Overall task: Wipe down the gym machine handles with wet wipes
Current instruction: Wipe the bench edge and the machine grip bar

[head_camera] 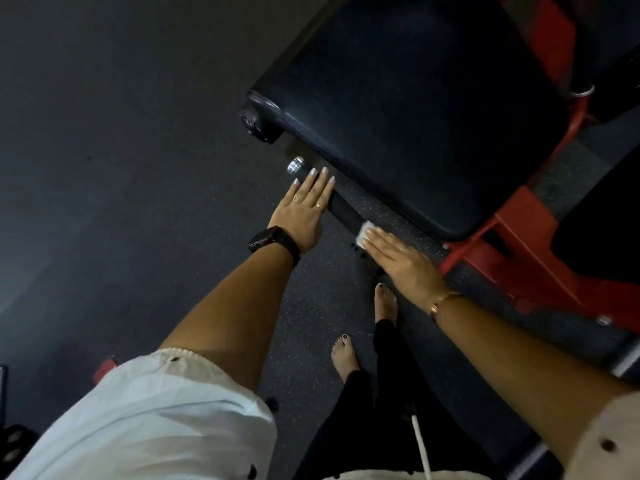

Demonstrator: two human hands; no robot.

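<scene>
Chrome caps the round black handle beneath a smooth, dark padded seat. The left hand rests on it with fingers straight; the right hand, fingers flat together, presses a small white wet wipe against the handle above speckled rubber floor.

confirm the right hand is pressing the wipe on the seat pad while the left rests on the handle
Not quite: the head view shows the right hand pressing the wipe on the handle, not the seat pad. The left hand does rest on the handle.
</scene>
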